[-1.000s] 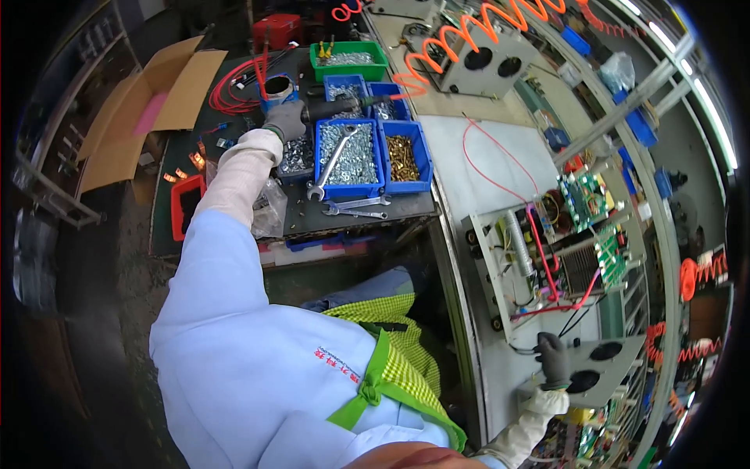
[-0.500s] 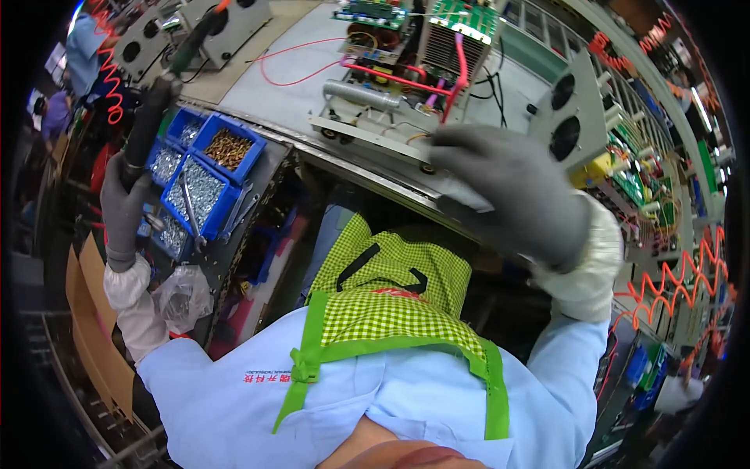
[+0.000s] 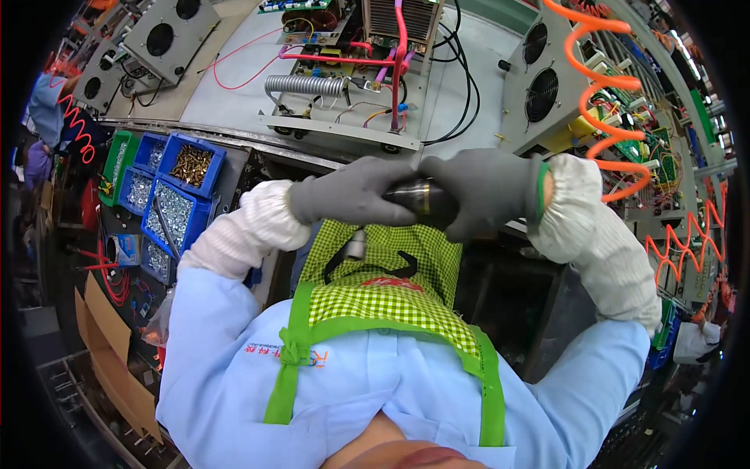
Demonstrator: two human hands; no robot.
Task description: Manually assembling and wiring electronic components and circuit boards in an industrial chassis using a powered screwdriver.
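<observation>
In front of my apron, my left hand point(image 3: 351, 191) and my right hand point(image 3: 492, 191) come together, both in grey gloves. Between them lies a black cylindrical power screwdriver point(image 3: 420, 195), its body mostly covered by the fingers of both closed hands. A small silver cylinder point(image 3: 355, 245) pokes out below my left hand; whether it belongs to the tool I cannot tell. Just beyond my hands stands an open electronic chassis point(image 3: 344, 129) with a grey coiled tube point(image 3: 305, 85) and thick pink wires point(image 3: 401, 62).
Blue bins point(image 3: 186, 162) at the left hold brass and silver fasteners, with a wrench point(image 3: 164, 223) lying across one. A green bin point(image 3: 119, 168) adjoins them. An orange coiled hose point(image 3: 617, 82) hangs near my right wrist. Grey panels with fans point(image 3: 539, 70) stand at the right.
My left hand has come from beside the bins to the middle, bringing the black power screwdriver. My right hand has drawn back from the chassis and now grips it too.
</observation>
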